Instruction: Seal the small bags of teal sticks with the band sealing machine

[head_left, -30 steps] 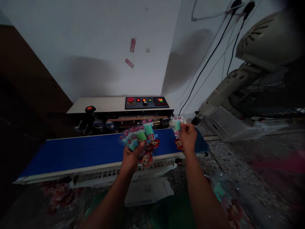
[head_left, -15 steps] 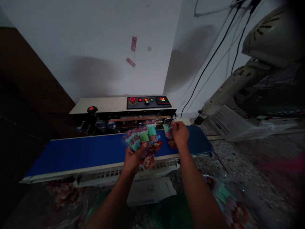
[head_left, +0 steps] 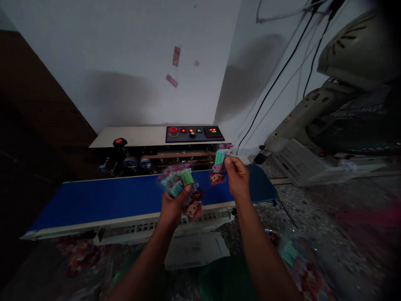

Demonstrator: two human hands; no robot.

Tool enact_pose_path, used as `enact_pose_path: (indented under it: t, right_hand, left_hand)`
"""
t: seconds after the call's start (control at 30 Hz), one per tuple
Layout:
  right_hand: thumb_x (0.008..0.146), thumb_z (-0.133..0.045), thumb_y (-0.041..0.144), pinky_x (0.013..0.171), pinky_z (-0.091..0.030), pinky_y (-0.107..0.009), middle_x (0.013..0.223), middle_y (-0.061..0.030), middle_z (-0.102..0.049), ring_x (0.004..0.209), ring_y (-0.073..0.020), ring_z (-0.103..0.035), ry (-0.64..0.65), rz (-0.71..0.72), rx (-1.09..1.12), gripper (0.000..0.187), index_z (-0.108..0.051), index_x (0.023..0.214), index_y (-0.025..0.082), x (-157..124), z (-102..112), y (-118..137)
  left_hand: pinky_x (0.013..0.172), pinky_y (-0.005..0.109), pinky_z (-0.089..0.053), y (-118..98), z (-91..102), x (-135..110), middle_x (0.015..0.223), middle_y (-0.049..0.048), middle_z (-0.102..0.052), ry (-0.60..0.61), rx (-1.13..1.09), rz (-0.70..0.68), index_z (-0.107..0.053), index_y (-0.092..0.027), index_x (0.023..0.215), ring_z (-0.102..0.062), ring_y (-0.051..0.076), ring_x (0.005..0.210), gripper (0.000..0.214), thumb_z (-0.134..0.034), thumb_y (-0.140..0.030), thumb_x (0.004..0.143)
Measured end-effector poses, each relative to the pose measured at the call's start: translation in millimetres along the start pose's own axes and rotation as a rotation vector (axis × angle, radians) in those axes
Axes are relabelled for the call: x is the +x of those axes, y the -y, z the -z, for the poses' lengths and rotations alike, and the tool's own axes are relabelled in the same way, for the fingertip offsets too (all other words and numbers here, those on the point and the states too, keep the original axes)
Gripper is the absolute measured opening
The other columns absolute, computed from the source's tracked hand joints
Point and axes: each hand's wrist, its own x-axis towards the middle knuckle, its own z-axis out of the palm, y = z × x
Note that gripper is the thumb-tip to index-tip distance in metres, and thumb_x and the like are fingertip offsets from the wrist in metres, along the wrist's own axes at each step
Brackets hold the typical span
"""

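Left of the hands [head_left: 171, 207], belt [head_left: 103, 200] lies open; machine [head_left: 134, 136] blocks beyond.

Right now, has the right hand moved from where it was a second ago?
Yes: judged against the fixed control panel, the right hand, holding a small packet, has moved left in the picture.

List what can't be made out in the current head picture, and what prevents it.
All in the head view:
Packet count in the fanned bundle: packets overlap.
Left hand: fingertips other than the thumb's are behind the bundle.
Display: digits too small and smeared to read fully.
Lower-left packets: blurred, in shadow.
Lower-right packets: cut off by the bottom edge.
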Motion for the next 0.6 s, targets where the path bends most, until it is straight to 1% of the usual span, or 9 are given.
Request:
enact_pose_path:
  t: [0.07,0.13,0.23,0.3,0.37,0.43,0.53,0.6]
  right_hand:
    - [0.081,-0.053,0.043,0.066,-0.042,-0.024,0.075,0.0006,-0.062,0.069,-0.0125,-0.053,-0.05,-0.009,-0.092,0.028,-0.064,0.085,0.018,10,17,-11]
    - [0.081,-0.051,0.045,0.064,-0.042,-0.025,0.076,-0.0009,-0.063,0.067,-0.0135,-0.054,-0.083,-0.032,-0.25,0.032,-0.064,0.089,0.017,18,36,-27]
    - [0.079,-0.052,0.043,0.065,-0.041,-0.028,0.077,-0.0056,-0.066,0.069,-0.0171,-0.057,-0.11,-0.115,-0.598,0.033,-0.064,0.092,0.015,26,61,-51]
    - [0.079,-0.051,0.04,0.065,-0.04,-0.03,0.078,-0.009,-0.067,0.071,-0.02,-0.059,-0.089,-0.19,-0.838,0.031,-0.065,0.093,0.015,27,69,-62]
    - [0.08,-0.049,0.038,0.064,-0.039,-0.03,0.079,-0.0108,-0.067,0.072,-0.0218,-0.06,-0.04,-0.234,-0.997,0.03,-0.065,0.094,0.016,26,68,-67]
    - [0.082,-0.047,0.037,0.063,-0.039,-0.03,0.079,-0.0109,-0.067,0.073,-0.0218,-0.06,0.02,-0.241,-1.054,0.029,-0.064,0.094,0.017,25,60,-69]
    - [0.083,-0.047,0.034,0.065,-0.04,-0.029,0.081,-0.0105,-0.067,0.074,-0.0207,-0.061,0.113,-0.213,-1.031,0.028,-0.063,0.096,0.017,23,40,-69]
    - [0.083,-0.047,0.033,0.07,-0.041,-0.03,0.086,-0.012,-0.067,0.079,-0.0214,-0.061,0.14,-0.152,-0.984,0.03,-0.062,0.101,0.015,20,28,-63]
  left_hand:
    - [0.07,0.034,-0.053,-2,-0.6,0,0.083,0.0081,-0.073,-0.008,0.027,-0.01,-0.067,-0.013,0.091,-0.068,0.022,0.073,0.041,-0.079,-0.03,0.056]
    - [0.068,0.031,-0.052,-4,-1.6,-1,0.081,0.0072,-0.073,-0.023,0.053,-0.014,-0.068,-0.013,0.089,-0.068,0.021,0.072,0.039,-0.08,-0.029,0.056]
    - [0.064,0.03,-0.052,-5,-2.5,-1,0.079,0.0071,-0.073,-0.009,0.057,0.012,-0.068,-0.012,0.086,-0.068,0.021,0.069,0.035,-0.079,-0.029,0.057]
    - [0.063,0.03,-0.052,-5,-2.7,-1,0.079,0.0074,-0.073,0.014,0.044,0.035,-0.067,-0.012,0.087,-0.068,0.021,0.07,0.036,-0.079,-0.028,0.058]
    - [0.063,0.031,-0.052,-3,-3.0,-1,0.08,0.0071,-0.073,0.018,0.031,0.047,-0.067,-0.013,0.089,-0.068,0.022,0.071,0.038,-0.08,-0.027,0.057]
    - [0.064,0.031,-0.052,-2,-3.3,-1,0.08,0.0063,-0.073,0.013,0.027,0.052,-0.066,-0.013,0.087,-0.068,0.022,0.07,0.038,-0.08,-0.027,0.055]
    - [0.065,0.03,-0.052,0,-2.8,-1,0.076,0.0048,-0.072,0.013,0.035,0.058,-0.066,-0.013,0.085,-0.067,0.02,0.066,0.037,-0.081,-0.027,0.053]
    - [0.064,0.03,-0.052,0,-2.0,0,0.075,0.0042,-0.071,0.01,0.04,0.055,-0.066,-0.013,0.086,-0.067,0.019,0.065,0.038,-0.081,-0.027,0.054]
